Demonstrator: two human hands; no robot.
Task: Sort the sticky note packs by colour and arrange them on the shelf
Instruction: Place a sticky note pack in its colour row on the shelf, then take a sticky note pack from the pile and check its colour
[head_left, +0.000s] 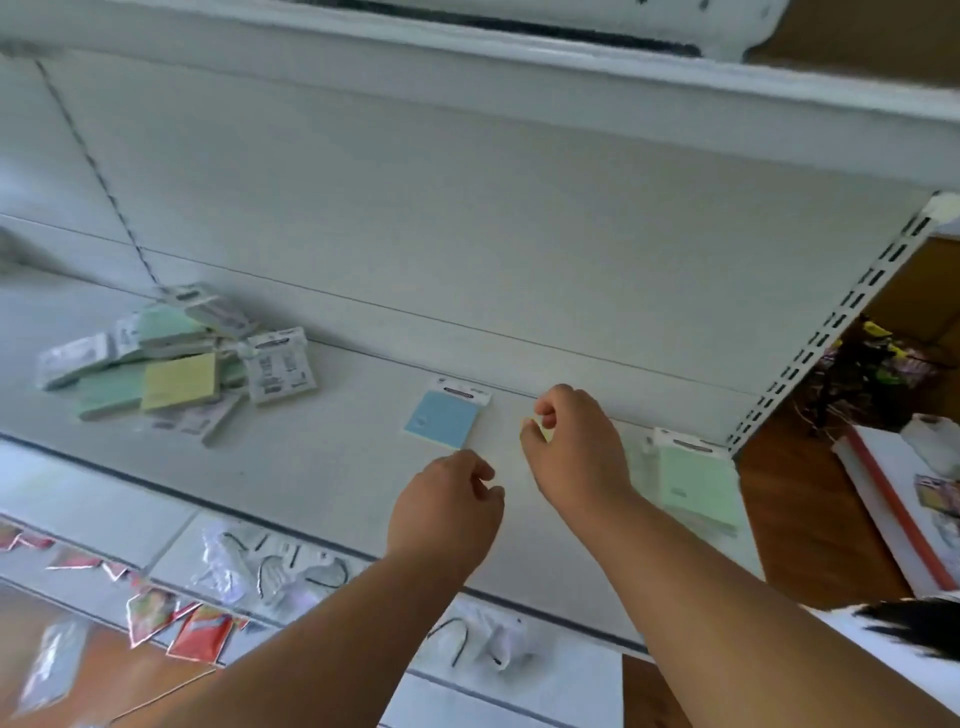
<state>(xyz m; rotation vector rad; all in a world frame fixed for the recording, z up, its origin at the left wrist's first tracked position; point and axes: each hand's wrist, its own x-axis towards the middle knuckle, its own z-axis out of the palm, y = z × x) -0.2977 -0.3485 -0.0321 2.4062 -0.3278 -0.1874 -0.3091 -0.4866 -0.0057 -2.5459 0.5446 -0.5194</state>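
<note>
Lying on the white shelf, a jumbled heap of sticky note packs sits far left of the blue pack. Just below the blue pack hovers the left hand, fingers loosely curled round nothing. Right of the blue pack, the right hand seems to pinch a yellow pack, mostly hidden, and farther right lies a green pack.

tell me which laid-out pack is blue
The blue pack, lying alone just left of both hands; the other laid-out pack, at the shelf's right end, is green.
</note>
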